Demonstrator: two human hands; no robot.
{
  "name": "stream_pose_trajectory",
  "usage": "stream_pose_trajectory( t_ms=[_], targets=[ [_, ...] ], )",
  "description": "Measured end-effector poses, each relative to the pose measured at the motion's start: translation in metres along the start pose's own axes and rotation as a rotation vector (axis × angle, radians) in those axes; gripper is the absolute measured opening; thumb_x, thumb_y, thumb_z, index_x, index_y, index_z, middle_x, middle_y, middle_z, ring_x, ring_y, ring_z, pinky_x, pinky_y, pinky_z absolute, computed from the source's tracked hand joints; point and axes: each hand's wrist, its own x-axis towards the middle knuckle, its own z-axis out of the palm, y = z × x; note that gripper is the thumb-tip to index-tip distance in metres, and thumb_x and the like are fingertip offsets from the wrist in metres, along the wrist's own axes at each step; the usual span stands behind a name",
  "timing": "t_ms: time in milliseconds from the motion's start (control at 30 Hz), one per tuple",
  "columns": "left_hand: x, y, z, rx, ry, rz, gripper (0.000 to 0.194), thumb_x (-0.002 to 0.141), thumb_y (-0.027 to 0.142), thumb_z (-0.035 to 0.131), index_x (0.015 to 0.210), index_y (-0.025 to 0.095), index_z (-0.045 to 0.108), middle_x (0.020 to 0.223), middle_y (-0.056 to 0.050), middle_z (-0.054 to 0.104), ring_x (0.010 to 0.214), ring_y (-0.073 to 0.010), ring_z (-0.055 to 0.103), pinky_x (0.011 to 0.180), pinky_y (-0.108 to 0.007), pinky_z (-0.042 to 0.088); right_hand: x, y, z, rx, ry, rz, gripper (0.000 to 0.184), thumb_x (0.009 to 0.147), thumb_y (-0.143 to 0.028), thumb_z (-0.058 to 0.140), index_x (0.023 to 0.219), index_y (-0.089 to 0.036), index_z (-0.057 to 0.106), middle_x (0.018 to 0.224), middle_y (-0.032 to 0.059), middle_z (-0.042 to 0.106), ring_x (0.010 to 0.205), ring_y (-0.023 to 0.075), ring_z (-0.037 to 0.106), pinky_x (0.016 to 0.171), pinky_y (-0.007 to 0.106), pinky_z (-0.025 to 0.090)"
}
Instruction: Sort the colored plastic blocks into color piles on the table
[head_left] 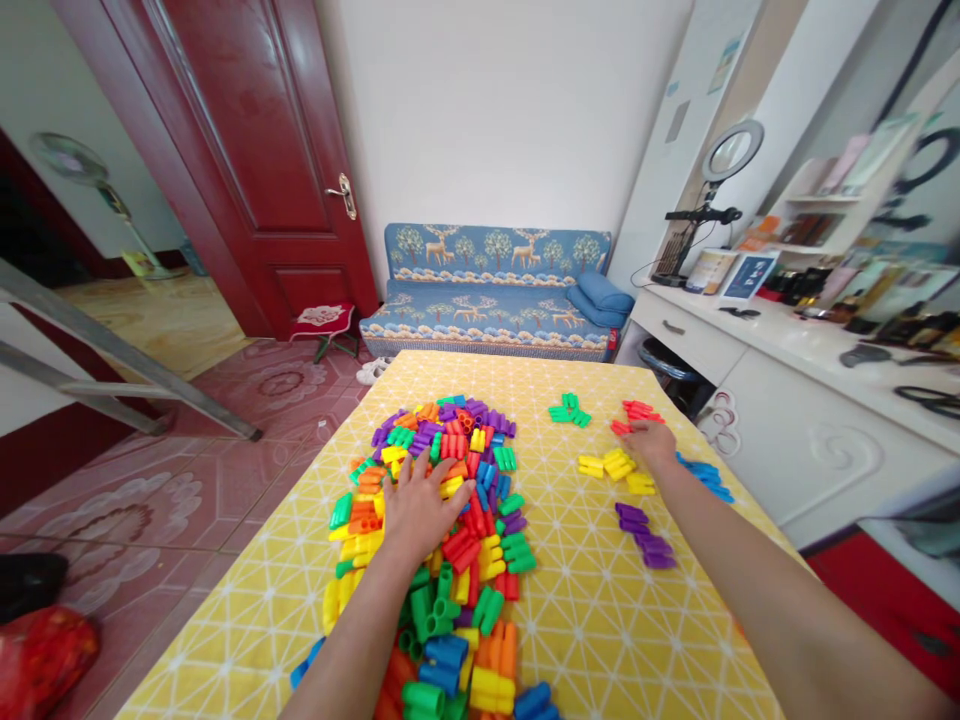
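A heap of plastic tube-shaped building blocks (457, 545) in red, yellow, green, blue, purple and orange covers the left part of the table. My left hand (420, 505) lies over the heap with its fingers spread, touching the blocks. At the right, my right hand (651, 442) is closed at the fingertips on a red block (621, 427), beside other red blocks (641, 410). Around it lie small single-colour groups: green blocks (570, 409), yellow blocks (618, 464), purple blocks (646, 538) and blue blocks (705, 477), the last partly behind my forearm.
The table has a yellow patterned cloth (577, 610). Beyond it stands a blue sofa (487, 300). A white dresser (780, 400) with a ring light (733, 150) and bottles is at the right. At the left are a red stool (324, 320), a door (247, 130) and a metal ladder (112, 340).
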Motion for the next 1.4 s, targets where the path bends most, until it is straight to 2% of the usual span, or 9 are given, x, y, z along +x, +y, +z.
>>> stream_pose_trajectory(
  t_ms=[133,300,500,667,800,900,1100,1233,1400],
  targets=[
    [0.000,0.000,0.001,-0.001,0.001,-0.006,0.058,0.085,0.067,0.039,0.131,0.036,0.055,0.146,-0.008,0.043,0.136,-0.0376,0.033,0.106,-0.063,0.026,-0.002,0.002,0.007,-0.064,-0.011,0.012,0.026,0.066,-0.012,0.059,0.087,-0.013,0.073,0.094,0.0139,0.072,0.094,0.0319,0.065,0.085,0.044,0.049],
    [0.001,-0.002,0.003,-0.002,0.009,0.004,0.058,0.085,0.068,0.038,0.131,0.036,0.055,0.145,-0.008,0.044,0.137,-0.0368,0.033,0.106,-0.062,0.026,-0.007,0.002,0.017,-0.077,-0.140,-0.059,0.026,0.067,-0.011,0.055,0.082,-0.016,0.075,0.094,0.0113,0.073,0.098,0.0292,0.065,0.090,0.038,0.047],
    [0.001,-0.003,0.004,0.004,0.018,0.007,0.059,0.085,0.068,0.037,0.131,0.037,0.054,0.146,-0.007,0.044,0.136,-0.0363,0.033,0.106,-0.062,0.025,-0.010,-0.001,0.027,0.011,-0.292,-0.132,0.030,0.070,-0.020,0.058,0.095,-0.017,0.074,0.109,0.0095,0.071,0.109,0.0258,0.062,0.098,0.035,0.043],
    [0.001,-0.001,0.003,-0.006,-0.004,-0.013,0.059,0.084,0.069,0.038,0.131,0.038,0.054,0.147,-0.006,0.043,0.137,-0.0369,0.032,0.106,-0.063,0.025,-0.017,-0.006,0.016,0.110,-0.343,-0.155,0.026,0.075,-0.030,0.057,0.092,-0.019,0.073,0.109,0.0073,0.071,0.109,0.0238,0.062,0.100,0.036,0.042],
    [0.001,0.000,0.002,-0.006,-0.005,-0.012,0.060,0.084,0.070,0.038,0.131,0.037,0.054,0.147,-0.007,0.043,0.136,-0.0371,0.033,0.105,-0.063,0.026,-0.030,-0.028,0.001,0.201,-0.300,-0.160,0.031,0.082,-0.036,0.050,0.090,-0.016,0.072,0.106,0.0126,0.071,0.109,0.0275,0.061,0.101,0.042,0.040],
    [0.001,0.000,0.001,-0.012,-0.008,-0.007,0.060,0.084,0.069,0.037,0.132,0.036,0.054,0.146,-0.007,0.043,0.137,-0.0374,0.032,0.105,-0.063,0.026,-0.065,-0.058,-0.008,0.293,-0.300,-0.222,0.037,0.087,-0.043,0.045,0.095,-0.017,0.071,0.107,0.0114,0.071,0.108,0.0262,0.061,0.099,0.040,0.042],
    [0.000,0.000,-0.002,-0.034,-0.015,-0.024,0.058,0.084,0.068,0.040,0.131,0.037,0.055,0.148,-0.006,0.041,0.137,-0.0371,0.032,0.107,-0.061,0.025,-0.188,-0.107,-0.015,0.659,-0.498,-0.289,0.033,0.087,-0.048,0.052,0.100,-0.022,0.067,0.103,0.0060,0.071,0.093,0.0218,0.066,0.086,0.035,0.049],
    [0.000,-0.001,-0.003,-0.046,-0.036,-0.017,0.059,0.085,0.068,0.037,0.133,0.038,0.052,0.149,-0.007,0.040,0.139,-0.0369,0.029,0.107,-0.063,0.024,-0.235,-0.097,-0.011,0.756,-0.363,-0.075,0.034,0.084,-0.050,0.053,0.096,-0.022,0.068,0.092,0.0064,0.070,0.076,0.0201,0.063,0.070,0.032,0.050],
    [0.002,-0.005,-0.006,-0.072,-0.066,0.019,0.052,0.092,0.060,0.029,0.137,0.040,0.047,0.150,-0.007,0.039,0.139,-0.0364,0.029,0.106,-0.065,0.024,-0.239,-0.075,-0.003,0.796,-0.259,0.084,0.036,0.079,-0.053,0.058,0.088,-0.020,0.070,0.081,0.0066,0.069,0.068,0.0201,0.059,0.059,0.031,0.048]
  ],
)
